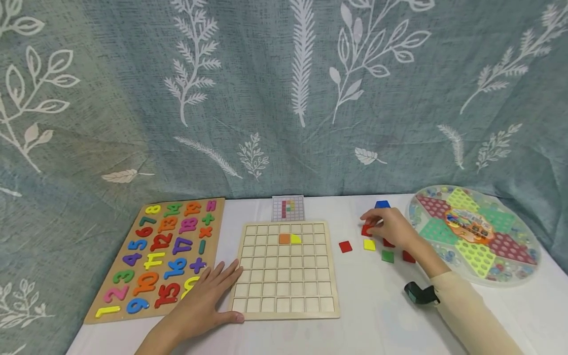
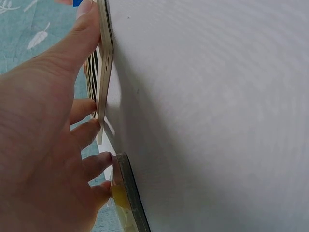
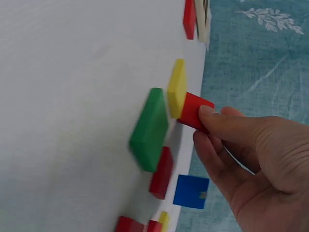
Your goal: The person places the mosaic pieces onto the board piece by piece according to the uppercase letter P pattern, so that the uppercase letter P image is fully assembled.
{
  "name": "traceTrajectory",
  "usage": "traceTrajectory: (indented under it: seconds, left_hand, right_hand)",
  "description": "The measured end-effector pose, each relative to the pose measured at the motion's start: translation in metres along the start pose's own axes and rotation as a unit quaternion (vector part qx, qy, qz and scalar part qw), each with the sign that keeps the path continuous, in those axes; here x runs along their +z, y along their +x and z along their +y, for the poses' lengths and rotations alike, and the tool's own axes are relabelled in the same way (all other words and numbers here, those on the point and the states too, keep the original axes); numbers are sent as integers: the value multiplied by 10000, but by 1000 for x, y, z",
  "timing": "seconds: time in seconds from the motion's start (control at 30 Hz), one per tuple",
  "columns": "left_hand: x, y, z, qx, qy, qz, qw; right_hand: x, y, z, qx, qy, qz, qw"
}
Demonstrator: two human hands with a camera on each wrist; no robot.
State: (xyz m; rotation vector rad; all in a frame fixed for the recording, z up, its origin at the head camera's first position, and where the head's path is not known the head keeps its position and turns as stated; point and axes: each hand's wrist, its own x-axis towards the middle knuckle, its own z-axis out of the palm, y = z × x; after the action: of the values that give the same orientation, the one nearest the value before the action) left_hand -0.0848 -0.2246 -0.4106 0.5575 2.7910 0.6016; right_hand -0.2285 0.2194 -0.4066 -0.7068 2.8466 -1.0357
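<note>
My left hand (image 1: 212, 298) lies with spread fingers at the left edge of a wooden grid board (image 1: 284, 315), thumb at its lower corner. In the left wrist view its fingertips meet the board's side (image 2: 105, 72). Two pieces sit side by side in an upper row: an orange square (image 1: 284, 238) and a yellow quarter-round piece (image 1: 295, 238). My right hand (image 1: 391, 227) pinches a red square tile (image 3: 195, 111) between thumb and fingers. Around it lie a yellow tile (image 1: 369, 244), a green tile (image 1: 387, 256), a blue piece (image 1: 382, 203) and several red tiles (image 1: 345, 246).
A number puzzle board (image 1: 128, 256) stands left of the grid board, partly under my left hand. Behind the grid is a small pattern card (image 1: 288, 208). A round Chinese checkers board (image 1: 475, 234) lies at the right, beside my right forearm. A patterned curtain (image 1: 266, 98) hangs behind the table.
</note>
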Motion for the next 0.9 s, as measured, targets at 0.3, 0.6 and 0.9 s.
traceTrajectory:
  seconds: [0.3, 0.6, 0.9]
  left_hand:
    - [1, 0, 0, -44, -14, 18, 10000]
    - [0, 0, 1, -12, -2, 44, 10000]
    - [1, 0, 1, -39, -4, 40, 10000]
  right_hand:
    - [-6, 11, -15, -238, -18, -273, 9993]
    - [-2, 24, -30, -511, -31, -324, 9982]
    - [10, 34, -43, -655, 40, -372, 9972]
